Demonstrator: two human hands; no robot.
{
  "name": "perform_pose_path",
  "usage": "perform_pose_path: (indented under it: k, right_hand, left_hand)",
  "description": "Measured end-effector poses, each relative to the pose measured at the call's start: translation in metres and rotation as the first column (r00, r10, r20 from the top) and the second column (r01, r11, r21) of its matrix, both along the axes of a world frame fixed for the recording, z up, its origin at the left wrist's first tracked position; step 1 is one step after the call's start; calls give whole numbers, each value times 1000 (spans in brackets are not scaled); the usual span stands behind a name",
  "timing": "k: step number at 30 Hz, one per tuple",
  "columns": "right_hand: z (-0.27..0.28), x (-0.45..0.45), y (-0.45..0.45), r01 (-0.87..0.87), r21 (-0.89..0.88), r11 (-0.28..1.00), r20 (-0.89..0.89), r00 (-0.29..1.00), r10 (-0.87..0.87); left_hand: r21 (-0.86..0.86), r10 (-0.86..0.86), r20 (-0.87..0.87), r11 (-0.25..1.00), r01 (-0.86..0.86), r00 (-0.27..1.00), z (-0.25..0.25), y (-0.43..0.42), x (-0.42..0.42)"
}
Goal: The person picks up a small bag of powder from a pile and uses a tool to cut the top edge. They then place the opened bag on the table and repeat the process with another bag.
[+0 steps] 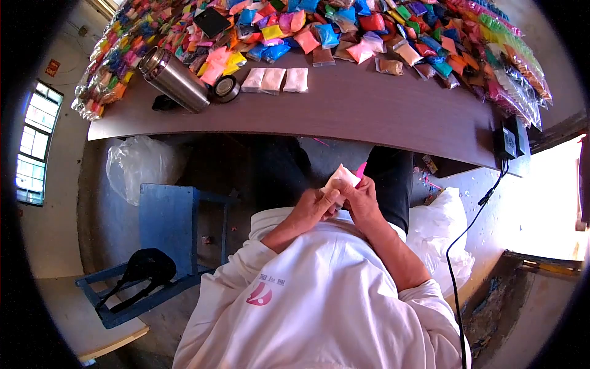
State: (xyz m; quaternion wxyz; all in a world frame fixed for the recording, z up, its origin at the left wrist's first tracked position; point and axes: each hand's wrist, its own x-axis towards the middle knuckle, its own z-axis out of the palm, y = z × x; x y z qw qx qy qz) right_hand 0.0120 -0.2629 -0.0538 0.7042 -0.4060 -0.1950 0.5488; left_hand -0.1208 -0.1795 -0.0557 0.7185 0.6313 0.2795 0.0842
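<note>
Both hands meet above my lap, just in front of the table edge. A small white packet (342,177) is pinched between them, its pointed corner facing up. My left hand (314,207) is closed on the packet's lower left side. My right hand (361,198) is closed on its right side, thumb across the front. A bright pink piece (361,169) sticks up beside the right fingers; what it belongs to is hidden. Three white packets (273,80) lie in a row on the table.
The brown table (369,111) holds a heap of colourful packets (295,31), a steel flask (175,80), its lid (226,88) and a black phone (211,23). A blue chair (166,227) stands left, a black adapter (506,142) with hanging cable right, plastic bags (439,230) below.
</note>
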Motion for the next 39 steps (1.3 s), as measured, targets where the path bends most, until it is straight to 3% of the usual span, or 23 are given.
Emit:
perform_pose_path:
  k: [4, 6, 7, 9, 10, 13, 15, 18, 19, 21, 22, 24, 28, 31, 32, 36, 39]
  right_hand:
    - [6, -1, 1, 51, -79, 996, 52, 998, -47]
    - [19, -2, -2, 161, -128, 979, -184, 966, -183]
    - [10, 2, -3, 158, -127, 979, -184, 966, -180]
    - [-7, 12, -6, 59, -94, 994, 1, 998, -60]
    - [-8, 10, -6, 60, -94, 994, 0, 998, -60]
    - [-3, 7, -6, 132, -117, 984, -66, 988, -140]
    - [-1, 12, -9, 20, 14, 1000, -294, 956, -15]
    - [-2, 7, -6, 32, -73, 997, -351, 935, -56]
    - [-4, 7, -7, 32, -73, 997, -351, 935, -56]
    - [-10, 9, -8, -58, -112, 992, -114, 992, 46]
    - [-11, 8, -8, -59, -112, 992, -114, 992, 46]
    - [-11, 6, -6, -10, -37, 999, -403, 915, -5]
    - [-11, 10, -6, -89, 81, 993, -510, 852, 118]
    - [-6, 8, -4, -114, 57, 992, -283, 951, 125]
    - [-2, 7, -3, -115, 56, 992, -283, 951, 126]
    - [14, 5, -1, -74, 32, 997, -132, 988, 77]
    - [12, 8, -3, -41, 24, 999, 3, 999, 41]
  left_hand:
    - [-18, 5, -14, 1000, -5, 1000, 2, 1, 0]
    - [-12, 3, -19, 1000, -3, 1000, -3, 2, 0]
    - [-31, 11, -14, 999, -11, 1000, -6, 0, -1]
    - [-49, 18, -9, 999, -19, 1000, -6, 0, -2]
    - [-48, 14, -9, 999, -14, 1000, -5, -1, -2]
    - [-37, 6, -2, 999, -6, 1000, -4, 0, -1]
    - [-30, 3, 2, 1000, -3, 1000, -3, 1, -1]
    - [-89, -13, 19, 996, 14, 1000, 2, 1, -2]
    - [-139, -7, 42, 990, 12, 999, 7, 1, -3]
    - [-190, 1, 64, 982, 11, 998, 9, 1, -2]
    - [-199, 1, 71, 980, 13, 998, 8, 0, -1]
    - [-208, 1, 77, 978, 15, 997, 7, 1, -1]
    - [-377, -49, 180, 919, 115, 982, 9, 4, 0]
    - [-441, -84, 236, 878, 184, 968, 3, 3, -1]
    - [-458, -107, 247, 863, 213, 963, 0, 3, -1]
    - [-439, -101, 172, 883, 168, 980, -4, 0, 1]
    - [-539, -24, 161, 835, 108, 987, -11, 1, 2]
